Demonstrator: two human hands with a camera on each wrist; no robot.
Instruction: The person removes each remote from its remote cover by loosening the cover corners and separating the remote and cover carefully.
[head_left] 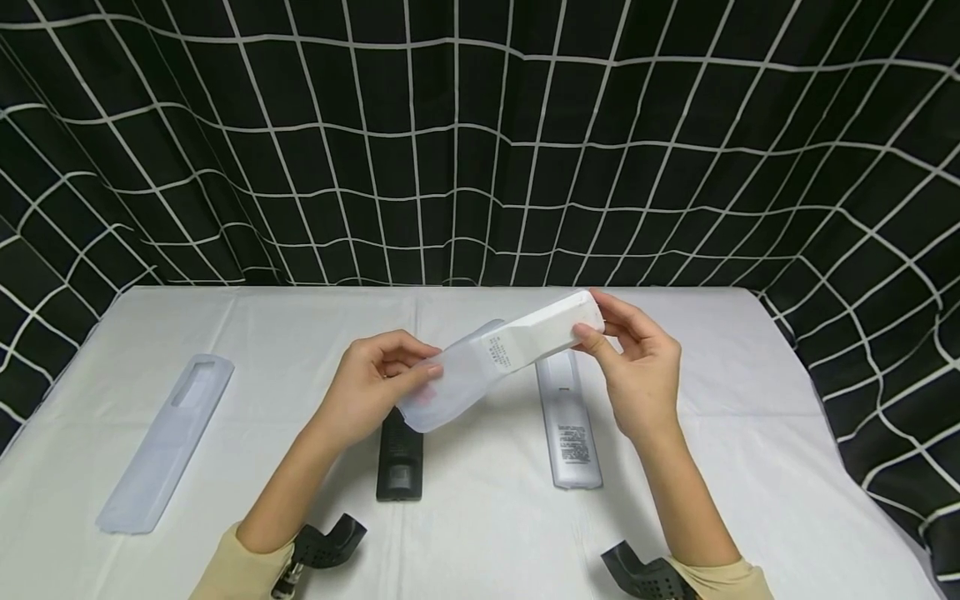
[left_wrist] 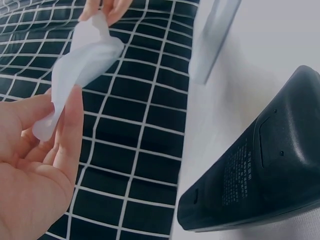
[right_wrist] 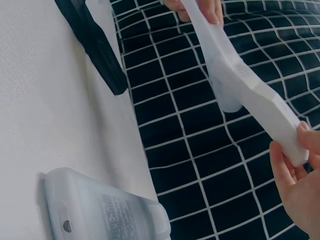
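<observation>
left hand [head_left: 378, 379] pinches the clear cover [head_left: 457, 387] at one end; right hand [head_left: 641, 362] grips the white remote [head_left: 555, 327] by its outer end. remote's other end sits in the cover's mouth — both tilted, held above the white table [head_left: 480, 533]. lying below: black remote [head_left: 400, 458], silver remote [head_left: 573, 433]. second cover [head_left: 153, 467] lies well left.

Gap right of black remote [head_left: 400, 475]
</observation>
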